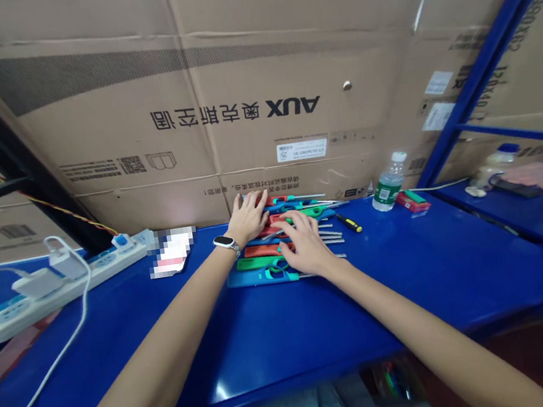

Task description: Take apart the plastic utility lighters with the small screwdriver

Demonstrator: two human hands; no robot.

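Note:
Several long-nosed lighters with blue, red, orange and green handles lie side by side on the blue table, their metal tips toward the right. Nearest the front edge is a blue lighter (254, 278), with a green lighter (254, 263) just behind it. My left hand (249, 219), a watch on its wrist, rests with fingers spread over the left ends of the back lighters. Across the middle of the row lies my right hand (305, 246), its fingers apart and touching the handles. Both palms hide parts of the lighters.
A white power strip (102, 262) with chargers and a phone (173, 251) are at the left. To the right are a yellow-black screwdriver (349, 222), a water bottle (389, 185) and a red box (411, 202). Cardboard (230, 54) stands behind the blue table (290, 335).

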